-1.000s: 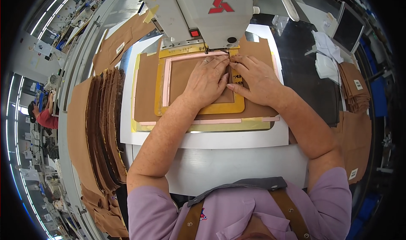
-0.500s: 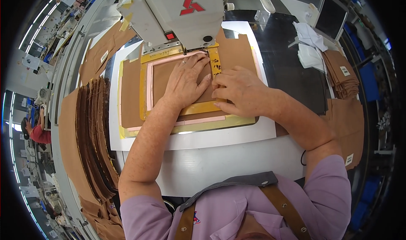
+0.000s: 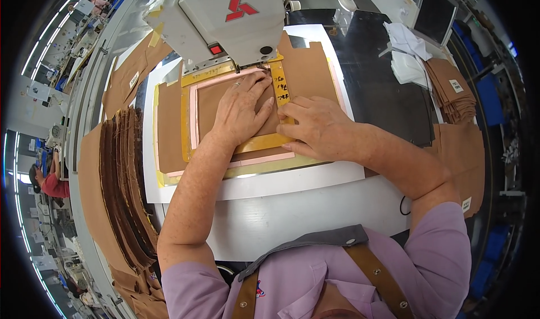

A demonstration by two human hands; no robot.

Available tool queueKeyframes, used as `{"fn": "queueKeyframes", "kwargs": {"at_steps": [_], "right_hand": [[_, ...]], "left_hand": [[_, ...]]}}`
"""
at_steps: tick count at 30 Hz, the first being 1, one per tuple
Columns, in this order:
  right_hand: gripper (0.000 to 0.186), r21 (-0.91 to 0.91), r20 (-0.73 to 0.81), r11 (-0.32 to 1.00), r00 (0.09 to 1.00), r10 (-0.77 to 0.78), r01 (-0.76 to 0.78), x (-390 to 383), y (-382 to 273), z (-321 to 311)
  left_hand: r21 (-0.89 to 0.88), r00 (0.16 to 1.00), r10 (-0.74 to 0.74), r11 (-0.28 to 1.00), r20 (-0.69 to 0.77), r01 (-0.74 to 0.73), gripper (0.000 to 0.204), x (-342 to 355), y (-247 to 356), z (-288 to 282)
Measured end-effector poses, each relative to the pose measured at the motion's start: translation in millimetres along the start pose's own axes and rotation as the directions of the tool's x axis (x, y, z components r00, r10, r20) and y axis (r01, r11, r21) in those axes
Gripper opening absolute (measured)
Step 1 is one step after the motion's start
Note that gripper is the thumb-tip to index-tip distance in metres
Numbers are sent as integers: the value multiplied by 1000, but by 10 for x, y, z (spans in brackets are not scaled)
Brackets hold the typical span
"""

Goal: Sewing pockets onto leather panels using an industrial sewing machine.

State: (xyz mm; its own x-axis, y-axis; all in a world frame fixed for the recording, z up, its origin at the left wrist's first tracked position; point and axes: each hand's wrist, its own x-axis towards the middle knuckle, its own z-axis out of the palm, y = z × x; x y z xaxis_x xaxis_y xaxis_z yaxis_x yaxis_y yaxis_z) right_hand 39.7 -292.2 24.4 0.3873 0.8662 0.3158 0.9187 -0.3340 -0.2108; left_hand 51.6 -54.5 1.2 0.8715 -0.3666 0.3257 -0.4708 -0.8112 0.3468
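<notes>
A yellow rectangular frame (image 3: pixel 264 143) lies on brown fabric (image 3: pixel 211 108) under the white head of a sewing machine (image 3: pixel 233 29). Pale pink strips (image 3: pixel 194 116) line the inside of the frame. My left hand (image 3: pixel 239 108) rests flat on the fabric inside it, fingers stretched toward the machine's needle area and thumb apart. At the frame's lower right corner, my right hand (image 3: pixel 318 125) has its fingers bent over the right bar and the thumb by the lower bar. The fingertips of my left hand reach the upper right inner corner, close to the presser foot.
On the left stands a thick stack of brown fabric pieces (image 3: pixel 121 184). To the right are folded brown pieces (image 3: pixel 450 91), white cloth (image 3: pixel 408 52) and a dark screen (image 3: pixel 436 12). White paper (image 3: pixel 264 187) lies beneath the work. Another person (image 3: pixel 53 181) sits far left.
The whole view has shifted slightly, with the machine head appearing a little farther left. Both hands keep nearly the same places on the frame and fabric.
</notes>
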Motion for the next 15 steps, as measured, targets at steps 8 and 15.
{"fn": "queueKeyframes", "kwargs": {"at_steps": [8,15], "right_hand": [[27,-41,-27,999,1000,10,-11,20,32,28],[30,13,-75,999,996,41,-40,61,88,41]], "left_hand": [[94,999,32,995,24,-34,47,39,-38,-10],[264,998,65,962,7,-64,40,54,51,-117]]}}
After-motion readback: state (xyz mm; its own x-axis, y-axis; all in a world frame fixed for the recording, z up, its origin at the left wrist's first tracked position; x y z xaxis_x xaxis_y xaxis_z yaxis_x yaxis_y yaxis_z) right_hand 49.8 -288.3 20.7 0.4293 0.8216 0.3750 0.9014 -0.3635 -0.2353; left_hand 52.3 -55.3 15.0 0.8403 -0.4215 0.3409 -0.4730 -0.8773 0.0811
